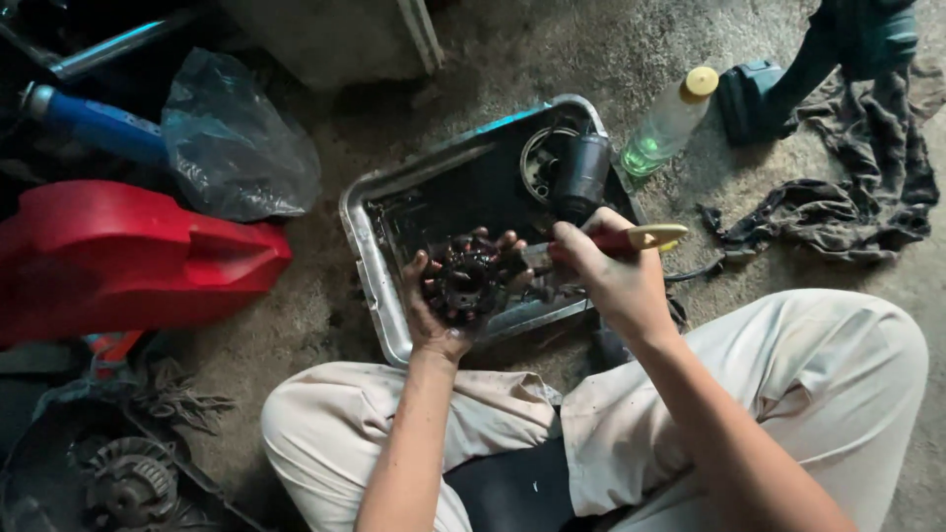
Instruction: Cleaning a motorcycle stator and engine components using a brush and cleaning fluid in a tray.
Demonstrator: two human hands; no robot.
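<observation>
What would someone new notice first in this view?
First, the two hands at centre over a metal tray: the left hand cups a round, dark, toothed part, and the right hand works at it with a red and yellow handled brush. Next, the big red cover lying at the left.
</observation>
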